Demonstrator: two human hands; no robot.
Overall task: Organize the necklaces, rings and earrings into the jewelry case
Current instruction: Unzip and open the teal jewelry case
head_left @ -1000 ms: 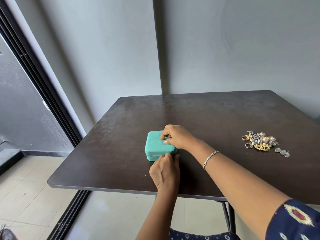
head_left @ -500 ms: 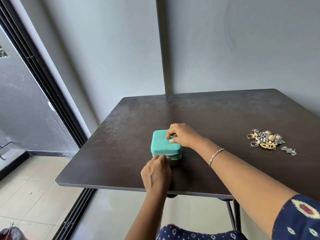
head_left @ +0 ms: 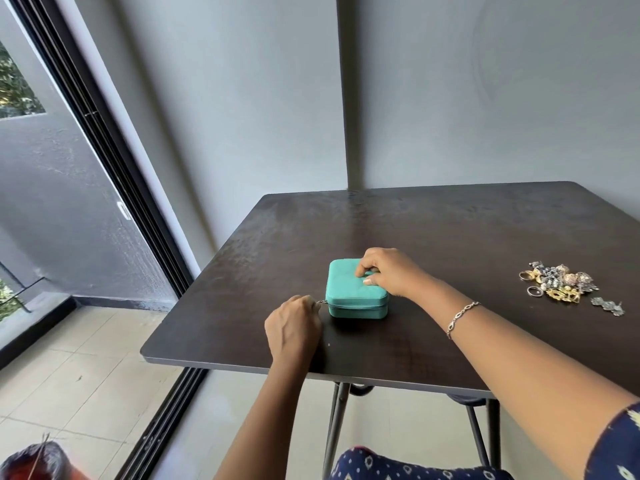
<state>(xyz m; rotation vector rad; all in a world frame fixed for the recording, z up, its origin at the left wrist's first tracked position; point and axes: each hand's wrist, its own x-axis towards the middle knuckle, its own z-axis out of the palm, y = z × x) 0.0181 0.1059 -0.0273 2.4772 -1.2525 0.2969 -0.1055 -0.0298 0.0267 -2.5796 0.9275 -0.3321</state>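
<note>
The jewelry case (head_left: 349, 296) sat shut near the table's (head_left: 450, 237) front edge. The left hand (head_left: 292, 327) pinched its zip tab (head_left: 321, 302), and the right hand's (head_left: 388, 271) bent fingers gripped the top. A slow pull round the corner looked best.

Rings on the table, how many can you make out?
2: one gold ring at the left edge of the jewelry pile, one silver ring just nearer. Others may hide in it.

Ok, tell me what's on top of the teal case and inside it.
Only the right hand holds down the jewelry case, fingers on its lid. The left hand pinches the zipper pull at the corner. Lid down, so the inside is hidden.
</note>
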